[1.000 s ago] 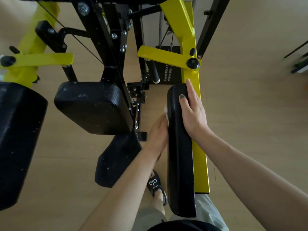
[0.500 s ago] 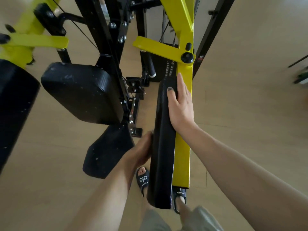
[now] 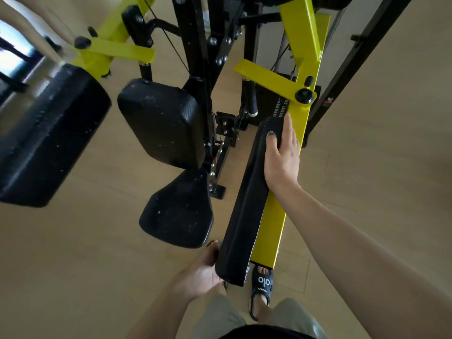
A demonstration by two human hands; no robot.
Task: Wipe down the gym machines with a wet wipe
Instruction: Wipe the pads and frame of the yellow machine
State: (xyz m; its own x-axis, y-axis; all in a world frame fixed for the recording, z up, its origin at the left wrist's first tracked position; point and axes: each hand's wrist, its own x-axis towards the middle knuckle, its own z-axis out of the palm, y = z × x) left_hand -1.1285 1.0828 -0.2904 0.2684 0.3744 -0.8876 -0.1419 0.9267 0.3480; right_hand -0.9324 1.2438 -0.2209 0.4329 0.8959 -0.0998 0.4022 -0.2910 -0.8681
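A long black arm pad (image 3: 247, 204) runs along a yellow bar (image 3: 271, 231) of the gym machine, slanting from upper right to lower left. My right hand (image 3: 282, 160) grips the pad's upper end, with the thumb on its top edge and the fingers down the far side by the yellow bar. My left hand (image 3: 200, 272) presses flat against the left face of the pad's lower end, fingers pointing up along it. No wet wipe shows; whatever lies under that palm is hidden.
The machine's black back pad (image 3: 161, 123) and seat pad (image 3: 178, 211) stand left of the arm pad. Another large black pad (image 3: 49, 135) is at far left. Black frame posts (image 3: 195, 45) rise behind. My sandalled foot (image 3: 261, 287) is under the pad's end, on a wooden floor.
My left hand slid down the pad's left face from its upper part to its lower end, and the wipe went out of sight. My right hand kept its grip at the top.
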